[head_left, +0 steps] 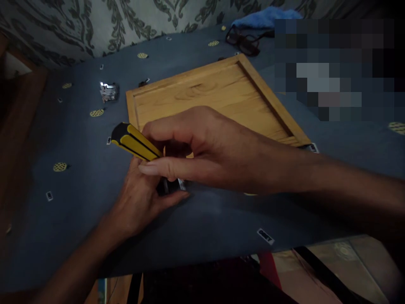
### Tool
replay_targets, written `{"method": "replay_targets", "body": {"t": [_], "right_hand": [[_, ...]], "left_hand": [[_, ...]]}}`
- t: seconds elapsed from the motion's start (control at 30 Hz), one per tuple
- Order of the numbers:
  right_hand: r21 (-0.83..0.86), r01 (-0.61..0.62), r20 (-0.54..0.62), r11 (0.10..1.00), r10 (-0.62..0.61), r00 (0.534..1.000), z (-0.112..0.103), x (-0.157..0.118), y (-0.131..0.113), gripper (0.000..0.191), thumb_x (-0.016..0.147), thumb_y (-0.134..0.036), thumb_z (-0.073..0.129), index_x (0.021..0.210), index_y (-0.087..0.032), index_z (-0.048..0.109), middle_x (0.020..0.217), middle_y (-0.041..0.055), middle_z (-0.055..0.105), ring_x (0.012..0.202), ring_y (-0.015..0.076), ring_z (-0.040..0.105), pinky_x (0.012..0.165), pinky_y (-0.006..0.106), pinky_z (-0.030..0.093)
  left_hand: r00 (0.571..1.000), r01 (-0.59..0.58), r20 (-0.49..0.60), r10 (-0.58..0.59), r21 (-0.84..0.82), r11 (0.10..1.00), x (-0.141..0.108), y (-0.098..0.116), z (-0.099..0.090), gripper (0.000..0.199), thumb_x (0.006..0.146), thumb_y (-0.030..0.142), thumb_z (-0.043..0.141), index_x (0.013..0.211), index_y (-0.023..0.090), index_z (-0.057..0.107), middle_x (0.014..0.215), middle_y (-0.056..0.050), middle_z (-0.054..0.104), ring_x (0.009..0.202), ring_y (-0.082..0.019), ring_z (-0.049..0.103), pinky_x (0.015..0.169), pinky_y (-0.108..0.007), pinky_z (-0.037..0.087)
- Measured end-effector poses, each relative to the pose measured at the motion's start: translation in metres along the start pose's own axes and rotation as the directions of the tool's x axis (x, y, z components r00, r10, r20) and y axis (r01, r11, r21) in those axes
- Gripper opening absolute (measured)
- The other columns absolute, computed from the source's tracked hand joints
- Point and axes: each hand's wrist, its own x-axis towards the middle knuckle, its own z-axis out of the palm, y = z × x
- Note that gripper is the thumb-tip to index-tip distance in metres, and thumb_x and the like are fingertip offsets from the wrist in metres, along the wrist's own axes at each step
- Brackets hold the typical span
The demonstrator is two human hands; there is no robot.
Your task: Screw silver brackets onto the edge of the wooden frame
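Note:
My right hand (202,147) is closed round the yellow and black handle of a screwdriver (139,143), held tilted with its butt end up and to the left. The tip of the tool is hidden. Below it, my left hand (139,198) rests at the near left of a framed wooden panel (205,95), its thumb stretched to the right. A small shiny metal piece (182,184) shows between that thumb and my right hand; its kind is unclear. My left fingers are mostly covered. The panel lies flat, its raised rim facing up.
Several shiny metal fittings (109,92) lie in a pile left of the panel on the blue patterned tablecloth (79,139). Behind the panel are dark-framed glasses (245,42) and a blue cloth (268,17). A patterned curtain or wall covering (126,25) borders the far edge.

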Motion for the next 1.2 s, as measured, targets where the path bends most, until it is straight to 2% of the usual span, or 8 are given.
{"method": "replay_targets", "body": {"t": [0.07,0.17,0.33,0.47,0.67,0.8,1.03,1.2], "right_hand": [[0.018,-0.032,0.028,0.999,0.031,0.999,-0.005,0.002,-0.002,0.033,0.100,-0.026,0.063,0.070,-0.022,0.050,0.065,-0.0077,0.046,0.060,0.0066,0.043,0.056,0.022,0.039],[0.070,-0.054,0.045,0.996,0.051,0.998,-0.008,0.004,-0.004,0.030,0.096,-0.021,0.068,0.069,-0.021,0.056,0.063,-0.0089,0.051,0.058,0.0053,0.044,0.056,0.020,0.039],[0.121,-0.097,-0.010,0.988,0.099,0.995,-0.004,0.002,0.001,0.029,0.093,-0.036,0.073,0.071,-0.022,0.061,0.059,-0.0090,0.052,0.052,0.0054,0.043,0.048,0.021,0.035],[0.184,-0.105,-0.062,0.977,0.118,0.991,-0.001,0.000,0.005,0.025,0.091,-0.033,0.074,0.074,-0.023,0.059,0.066,-0.0066,0.059,0.057,0.0071,0.051,0.049,0.021,0.040],[0.173,-0.046,0.007,0.984,0.045,0.999,-0.010,0.002,-0.003,0.015,0.092,-0.015,0.068,0.080,-0.022,0.062,0.073,-0.0082,0.059,0.066,0.0046,0.056,0.059,0.015,0.046],[0.236,-0.036,0.089,0.971,0.015,0.996,-0.013,0.002,-0.003,0.013,0.095,-0.015,0.064,0.084,-0.021,0.066,0.071,-0.0086,0.062,0.059,0.0036,0.057,0.055,0.015,0.046],[0.261,-0.071,-0.038,0.963,0.083,0.996,-0.004,-0.001,0.003,0.015,0.089,-0.023,0.074,0.079,-0.021,0.063,0.070,-0.0081,0.064,0.061,0.0060,0.057,0.055,0.017,0.046],[0.255,-0.069,0.052,0.965,0.057,0.997,-0.015,0.001,-0.008,0.009,0.094,-0.014,0.067,0.087,-0.021,0.067,0.076,-0.0093,0.066,0.065,0.0037,0.059,0.060,0.016,0.046]], "left_hand": [[1.000,-0.009,-0.011,0.009,0.004,1.000,-0.001,0.000,0.001,0.027,0.085,0.047,0.077,0.094,0.024,0.067,0.092,-0.004,0.069,0.090,-0.029,0.064,0.077,-0.050,0.059],[0.999,-0.031,-0.032,0.031,0.011,0.999,0.000,0.000,0.001,0.029,0.084,0.048,0.078,0.097,0.024,0.067,0.103,-0.006,0.068,0.101,-0.032,0.065,0.083,-0.051,0.061],[0.995,-0.089,-0.036,0.090,0.019,0.996,0.004,0.002,-0.002,0.033,0.091,0.048,0.072,0.113,0.025,0.064,0.122,-0.008,0.064,0.118,-0.034,0.061,0.093,-0.054,0.060],[0.995,-0.096,-0.038,0.097,0.026,0.995,0.004,0.002,-0.002,0.041,0.087,0.044,0.078,0.119,0.025,0.061,0.112,-0.008,0.066,0.114,-0.035,0.062,0.091,-0.056,0.060],[0.994,-0.094,-0.050,0.096,0.039,0.995,0.000,-0.001,0.001,0.040,0.086,0.042,0.080,0.117,0.028,0.060,0.110,-0.006,0.066,0.123,-0.036,0.058,0.099,-0.057,0.057],[0.992,-0.115,-0.054,0.117,0.031,0.993,0.000,-0.001,0.001,0.038,0.087,0.045,0.079,0.115,0.026,0.060,0.115,-0.007,0.065,0.123,-0.036,0.059,0.100,-0.057,0.056],[0.988,-0.140,-0.062,0.141,0.026,0.990,0.003,0.002,-0.001,0.034,0.094,0.046,0.070,0.119,0.027,0.057,0.110,-0.005,0.064,0.114,-0.031,0.062,0.095,-0.053,0.059],[0.995,-0.078,-0.052,0.080,0.042,0.996,0.000,-0.001,0.002,0.037,0.086,0.048,0.079,0.111,0.026,0.062,0.106,-0.006,0.065,0.106,-0.031,0.063,0.091,-0.052,0.058]]}}
